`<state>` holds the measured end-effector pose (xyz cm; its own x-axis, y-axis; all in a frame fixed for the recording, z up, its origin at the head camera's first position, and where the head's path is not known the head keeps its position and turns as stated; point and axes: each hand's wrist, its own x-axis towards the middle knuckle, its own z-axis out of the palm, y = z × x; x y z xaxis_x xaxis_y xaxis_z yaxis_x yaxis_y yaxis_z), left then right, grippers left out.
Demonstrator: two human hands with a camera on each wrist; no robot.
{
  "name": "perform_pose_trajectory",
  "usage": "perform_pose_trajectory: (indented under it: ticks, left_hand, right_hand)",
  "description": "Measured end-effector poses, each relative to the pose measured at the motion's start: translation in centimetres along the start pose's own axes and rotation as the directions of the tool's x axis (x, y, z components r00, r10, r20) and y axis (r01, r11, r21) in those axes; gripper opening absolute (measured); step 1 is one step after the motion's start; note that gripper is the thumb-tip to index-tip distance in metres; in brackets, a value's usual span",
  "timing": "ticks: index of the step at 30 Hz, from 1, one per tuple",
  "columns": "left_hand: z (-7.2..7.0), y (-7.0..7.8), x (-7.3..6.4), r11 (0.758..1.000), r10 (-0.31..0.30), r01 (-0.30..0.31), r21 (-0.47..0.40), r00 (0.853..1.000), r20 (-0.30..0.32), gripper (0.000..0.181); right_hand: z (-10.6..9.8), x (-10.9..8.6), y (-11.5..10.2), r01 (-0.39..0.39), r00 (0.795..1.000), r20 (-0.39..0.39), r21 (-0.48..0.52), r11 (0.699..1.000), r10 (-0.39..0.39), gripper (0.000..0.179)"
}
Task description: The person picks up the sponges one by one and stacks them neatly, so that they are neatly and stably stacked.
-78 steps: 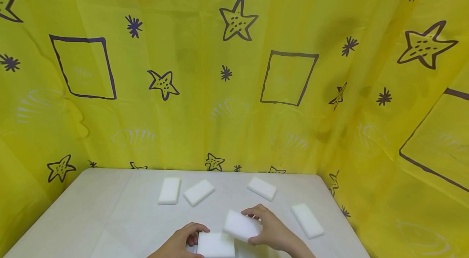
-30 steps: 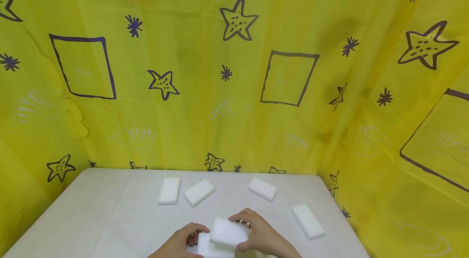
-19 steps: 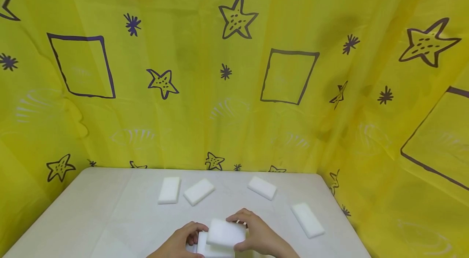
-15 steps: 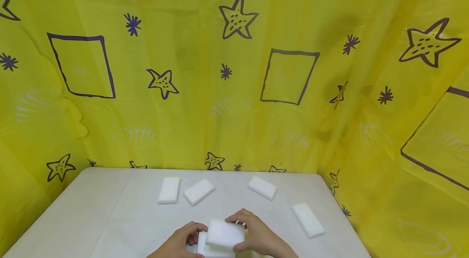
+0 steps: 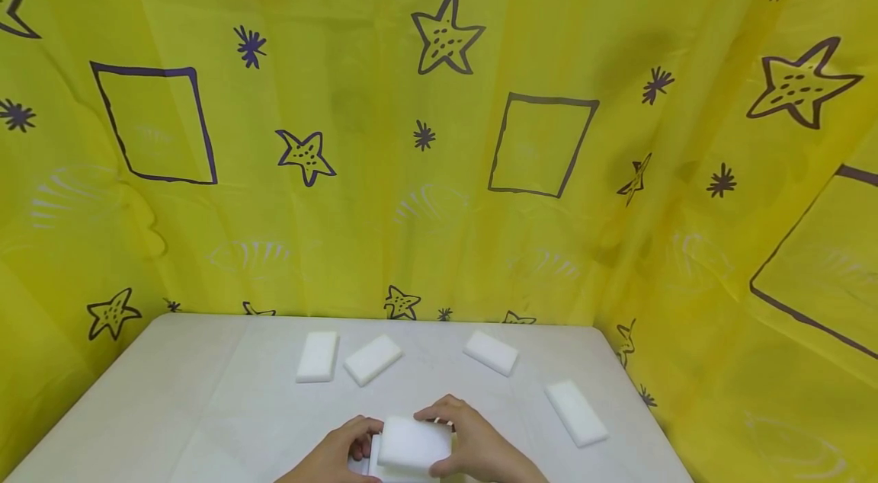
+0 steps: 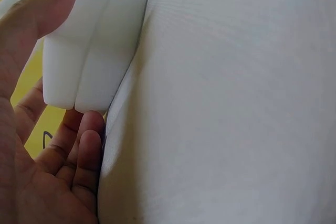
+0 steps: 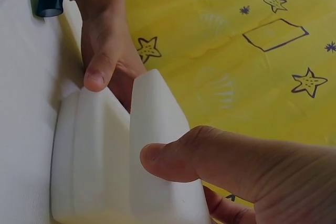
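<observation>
My right hand (image 5: 480, 441) grips a white sponge block (image 5: 414, 441) between thumb and fingers, just over a stack of two similar sponges. In the right wrist view the held sponge (image 7: 160, 192) is slightly tilted, with a wedge-shaped gap between it and the upper stacked sponge (image 7: 100, 145); the lower stacked sponge (image 7: 63, 150) lies on the table. Around the left end of the stack is my left hand (image 5: 336, 452). In the left wrist view its thumb rests along one side of the sponges (image 6: 63, 72), and curled fingertips touch their end.
Several more white sponges lie flat: one at back left (image 5: 318, 357), one beside it (image 5: 373, 359), one at back right (image 5: 490, 353) and one at far right (image 5: 576, 413). A yellow curtain (image 5: 370, 239) with drawn stars encloses the white table (image 5: 226, 376).
My right hand has carried its sponge leftward and down, from beside the stack to over it. My left hand stays at the stack's left end.
</observation>
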<state>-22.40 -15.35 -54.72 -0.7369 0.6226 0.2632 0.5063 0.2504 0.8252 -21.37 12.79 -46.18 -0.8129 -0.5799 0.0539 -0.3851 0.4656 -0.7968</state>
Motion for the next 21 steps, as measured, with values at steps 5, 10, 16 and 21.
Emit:
perform_pose_trajectory:
  ticks: [5,10,16,21]
  left_hand:
    - [0.0,0.0,0.1,1.0,0.005,-0.005,-0.014,1.0,-0.005,0.054]
    - [0.0,0.0,0.1,1.0,-0.005,0.005,-0.025,1.0,0.0,0.051]
    - [0.0,-0.1,0.1,1.0,-0.009,0.009,-0.027,1.0,0.004,0.052]
    - [0.0,0.0,0.1,0.999,-0.024,0.024,-0.034,1.0,0.007,0.053]
  right_hand:
    - [0.4,0.2,-0.1,-0.012,1.0,0.007,0.002,1.0,0.012,0.059]
    - [0.8,0.4,-0.1,-0.007,1.0,0.009,0.003,1.0,0.007,0.06]
    - [1.0,0.6,-0.1,-0.018,1.0,0.01,0.011,1.0,0.018,0.06]
    - [1.2,0.7,-0.1,-0.02,1.0,0.019,0.015,1.0,0.02,0.06]
